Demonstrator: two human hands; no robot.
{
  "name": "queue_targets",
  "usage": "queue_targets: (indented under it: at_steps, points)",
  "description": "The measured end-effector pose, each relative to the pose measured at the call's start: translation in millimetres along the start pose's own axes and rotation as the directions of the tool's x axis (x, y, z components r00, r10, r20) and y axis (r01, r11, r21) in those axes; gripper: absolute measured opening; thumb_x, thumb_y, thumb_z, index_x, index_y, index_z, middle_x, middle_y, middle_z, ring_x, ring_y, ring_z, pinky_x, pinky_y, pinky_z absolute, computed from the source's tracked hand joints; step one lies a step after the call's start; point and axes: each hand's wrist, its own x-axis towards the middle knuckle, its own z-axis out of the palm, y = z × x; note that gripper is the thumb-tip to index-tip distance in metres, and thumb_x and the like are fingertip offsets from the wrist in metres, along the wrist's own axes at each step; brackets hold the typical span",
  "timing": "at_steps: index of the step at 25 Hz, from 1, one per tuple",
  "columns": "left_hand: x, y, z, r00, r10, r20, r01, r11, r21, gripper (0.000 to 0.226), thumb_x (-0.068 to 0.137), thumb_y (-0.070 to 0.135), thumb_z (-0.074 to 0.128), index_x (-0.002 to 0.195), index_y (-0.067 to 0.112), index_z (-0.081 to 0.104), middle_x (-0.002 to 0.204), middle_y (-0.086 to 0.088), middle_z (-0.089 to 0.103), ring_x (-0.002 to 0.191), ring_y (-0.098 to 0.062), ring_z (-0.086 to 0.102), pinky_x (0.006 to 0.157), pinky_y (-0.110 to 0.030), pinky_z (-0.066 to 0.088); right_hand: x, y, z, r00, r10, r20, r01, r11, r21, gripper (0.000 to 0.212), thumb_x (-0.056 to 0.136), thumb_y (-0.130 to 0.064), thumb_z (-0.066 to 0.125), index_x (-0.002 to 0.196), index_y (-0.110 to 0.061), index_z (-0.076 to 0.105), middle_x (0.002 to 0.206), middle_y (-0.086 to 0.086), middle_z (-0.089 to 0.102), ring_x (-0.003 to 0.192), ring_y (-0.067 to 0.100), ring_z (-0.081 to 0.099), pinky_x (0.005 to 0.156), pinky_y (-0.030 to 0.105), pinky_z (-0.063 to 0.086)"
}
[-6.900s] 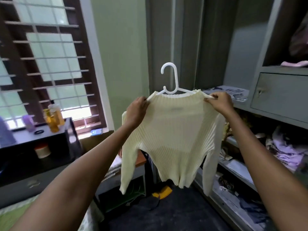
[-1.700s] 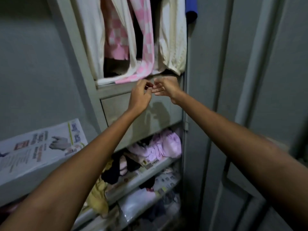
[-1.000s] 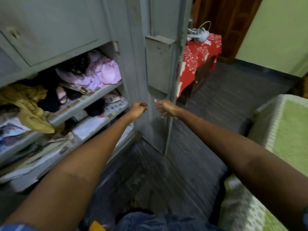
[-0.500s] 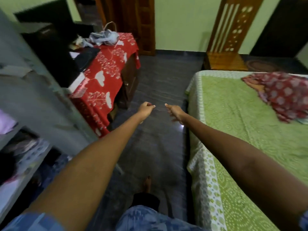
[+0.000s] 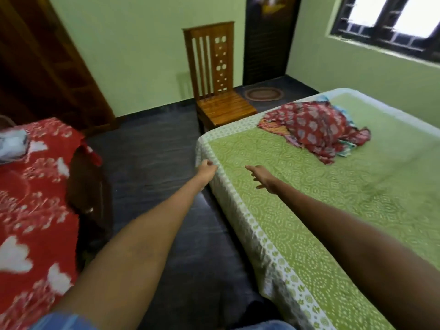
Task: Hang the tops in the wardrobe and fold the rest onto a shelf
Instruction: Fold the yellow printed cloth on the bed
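Observation:
A heap of clothes, topped by a red patterned garment (image 5: 314,129) with light blue fabric under it, lies on the far part of the green bed (image 5: 333,210). My left hand (image 5: 207,169) is stretched out over the bed's near corner, fingers loosely curled, holding nothing. My right hand (image 5: 262,178) reaches over the bedspread with fingers spread, well short of the heap and empty. The wardrobe is out of view.
A wooden chair (image 5: 214,86) stands against the wall by the bed's far corner. A table with a red flowered cloth (image 5: 35,210) is at the left, with a dark floor strip (image 5: 154,163) between it and the bed. A window (image 5: 390,22) is top right.
The cream top went onto its hanger and into the wardrobe. Since then the view has swung right, away from the wardrobe shelves to the bed, with both empty hands stretched forward.

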Motion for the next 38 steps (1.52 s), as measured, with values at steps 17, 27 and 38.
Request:
queue_targets:
  at_steps: [17,27,38]
  points:
    - [387.6,182.1,142.0,0.903,-0.037,0.428,-0.028,0.989,0.145,0.031,0.097,0.024,0.046,0.124,0.009,0.043,0.099,-0.007,0.052,0.083,-0.02,0.049,0.075,-0.033,0.04,310.9,-92.5,-167.1,0.936,0.228,-0.269,-0.128,0.931,0.343,0.054,0.096,-0.043,0.043,0.143,-0.018,0.033,0.131,0.016,0.046,0.112,0.03,0.048,0.084,0.039,0.041]
    - [567.1,197.0,269.7,0.752,-0.156,0.641,-0.111,0.928,0.356,0.045,0.095,0.022,0.048,0.136,0.007,0.039,0.132,-0.014,0.049,0.118,-0.03,0.051,0.089,-0.036,0.045,456.0,-74.5,-227.9,0.804,0.479,-0.352,-0.211,0.784,0.584,0.039,0.092,-0.034,0.052,0.121,-0.007,0.049,0.114,0.012,0.048,0.103,0.029,0.05,0.08,0.038,0.042]
    - [683.9,145.9,436.3,0.679,-0.343,0.649,0.132,0.927,0.352,0.032,0.096,0.012,0.046,0.126,0.004,0.051,0.092,-0.003,0.057,0.07,-0.012,0.048,0.059,-0.024,0.039,640.2,51.6,-282.6,0.647,0.538,-0.541,-0.377,0.841,0.387,0.008,0.084,-0.002,0.055,0.088,-0.006,0.061,0.081,0.006,0.06,0.079,0.021,0.056,0.064,0.031,0.045]
